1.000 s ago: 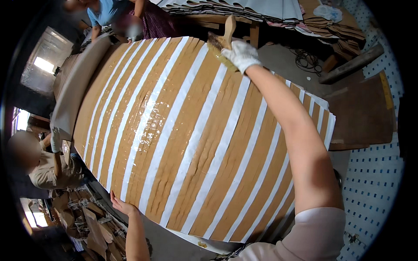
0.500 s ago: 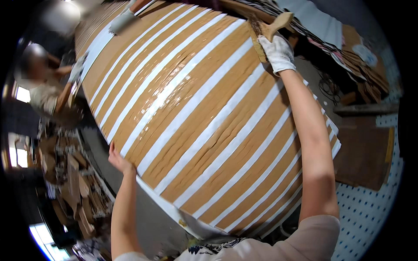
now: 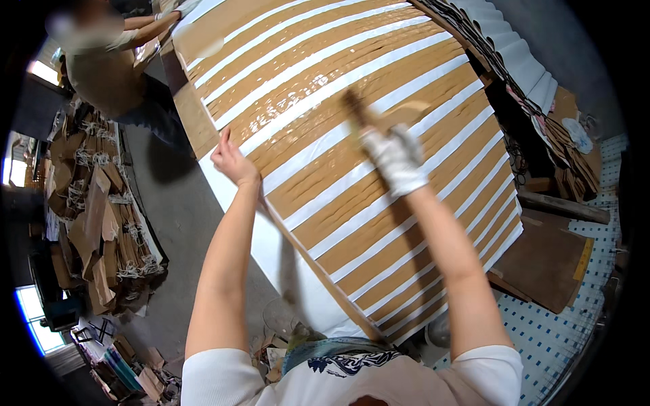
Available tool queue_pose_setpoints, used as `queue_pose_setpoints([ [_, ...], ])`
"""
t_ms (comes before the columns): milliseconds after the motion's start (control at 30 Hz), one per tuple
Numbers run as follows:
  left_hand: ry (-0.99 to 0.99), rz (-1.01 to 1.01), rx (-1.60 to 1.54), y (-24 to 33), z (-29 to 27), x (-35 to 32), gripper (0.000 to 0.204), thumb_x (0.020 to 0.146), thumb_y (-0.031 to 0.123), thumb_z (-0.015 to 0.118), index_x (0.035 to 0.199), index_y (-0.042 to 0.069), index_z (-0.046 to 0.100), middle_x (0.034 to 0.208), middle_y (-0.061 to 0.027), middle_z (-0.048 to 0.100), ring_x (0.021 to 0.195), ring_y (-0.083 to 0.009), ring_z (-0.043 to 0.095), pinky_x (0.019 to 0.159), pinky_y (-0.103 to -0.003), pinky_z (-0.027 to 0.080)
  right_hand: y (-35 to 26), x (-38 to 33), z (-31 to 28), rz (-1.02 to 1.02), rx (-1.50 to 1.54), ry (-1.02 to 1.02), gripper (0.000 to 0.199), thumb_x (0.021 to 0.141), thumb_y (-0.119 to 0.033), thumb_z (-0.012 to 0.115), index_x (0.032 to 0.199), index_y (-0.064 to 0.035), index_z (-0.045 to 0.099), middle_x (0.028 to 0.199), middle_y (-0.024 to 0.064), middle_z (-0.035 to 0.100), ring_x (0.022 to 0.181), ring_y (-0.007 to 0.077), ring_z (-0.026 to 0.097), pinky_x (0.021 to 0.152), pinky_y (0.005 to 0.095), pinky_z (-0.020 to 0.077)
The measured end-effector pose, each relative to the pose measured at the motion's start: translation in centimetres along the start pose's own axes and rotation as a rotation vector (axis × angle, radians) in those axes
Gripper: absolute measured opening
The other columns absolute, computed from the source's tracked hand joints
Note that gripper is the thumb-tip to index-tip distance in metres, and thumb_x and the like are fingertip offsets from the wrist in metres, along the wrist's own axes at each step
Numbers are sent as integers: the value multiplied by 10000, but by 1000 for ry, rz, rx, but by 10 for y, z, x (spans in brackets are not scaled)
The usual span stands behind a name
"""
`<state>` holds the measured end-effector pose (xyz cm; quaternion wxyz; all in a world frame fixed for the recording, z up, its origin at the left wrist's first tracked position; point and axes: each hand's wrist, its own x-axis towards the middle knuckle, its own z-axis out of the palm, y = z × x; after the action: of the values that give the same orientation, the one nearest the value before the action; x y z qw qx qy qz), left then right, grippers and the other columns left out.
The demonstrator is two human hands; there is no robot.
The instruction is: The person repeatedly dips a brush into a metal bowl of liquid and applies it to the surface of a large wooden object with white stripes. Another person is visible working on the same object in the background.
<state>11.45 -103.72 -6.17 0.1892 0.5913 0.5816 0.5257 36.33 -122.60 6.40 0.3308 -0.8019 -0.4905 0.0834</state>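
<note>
A broad layered stack of brown strips with white bands between them (image 3: 325, 162) lies tilted in front of me, its upper middle glossy and wet. My right hand (image 3: 396, 159), in a white glove, is closed round a brush (image 3: 355, 111) with a pale wooden handle. Motion blurs the brush, which is over the middle of the strips; whether its bristles touch them I cannot tell. At the stack's left edge, my bare left hand (image 3: 235, 162) has its fingers curled against the rim. Its fingertips are partly hidden there.
A co-worker (image 3: 108, 68) stands at the far left, gloved hands on the far edge. Tied cardboard bundles (image 3: 101, 196) lie on the left floor. Piled dark and white sheets (image 3: 508, 47) run along the right. A brown board (image 3: 542, 260) rests at the lower right.
My right hand and the brush have come from the far right edge in toward the middle of the strips. My left hand remains at the left edge. The whole view has shifted.
</note>
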Motion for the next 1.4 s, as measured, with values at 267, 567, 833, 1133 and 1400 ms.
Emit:
queue_pose_setpoints([
  [267, -183, -44, -46, -11, -7, 10, 393, 901, 174, 521, 1275, 239, 623, 1168, -120, 415, 1119, -283, 379, 1041, -393, 296, -46, -41, 70, -256, -475, 290, 298, 874, -292, 592, 1141, -166, 632, 789, 109, 626, 701, 276, 635, 601, 403, 526],
  [567, -694, 532, 56, 24, -83, 43, 299, 838, 93, 595, 1121, 22, 658, 1124, -174, 638, 1081, -314, 606, 925, -370, 485, -118, -26, 43, -26, -397, 97, 278, 834, -252, 673, 1104, -206, 624, 892, 106, 657, 817, 308, 653, 705, 421, 528],
  [833, -1037, 502, 357, 37, -90, 66, 304, 855, 134, 502, 1134, 87, 613, 1343, -100, 532, 1232, -289, 516, 1008, -392, 442, -107, -118, 88, -232, -94, -69, 408, 861, -181, 551, 1267, -225, 547, 963, 77, 639, 841, 242, 652, 671, 379, 531],
  [1133, -1305, 611, 957, 104, -73, 51, 1021, 539, 732, 751, 1139, -77, 586, 1206, -221, 569, 1135, -322, 573, 941, -391, 488, -58, -133, 78, -100, -320, 41, 297, 938, -145, 474, 1229, -150, 533, 834, 117, 604, 780, 262, 631, 650, 366, 529],
  [1400, -1225, 547, 1097, 107, -73, 26, 1291, 450, 652, 855, 1291, -184, 345, 1421, -328, 355, 1355, -369, 369, 1058, -381, 409, -2, -125, 9, 319, 70, -121, 315, 820, -409, 643, 900, -106, 665, 768, 117, 644, 765, 270, 645, 680, 362, 506],
])
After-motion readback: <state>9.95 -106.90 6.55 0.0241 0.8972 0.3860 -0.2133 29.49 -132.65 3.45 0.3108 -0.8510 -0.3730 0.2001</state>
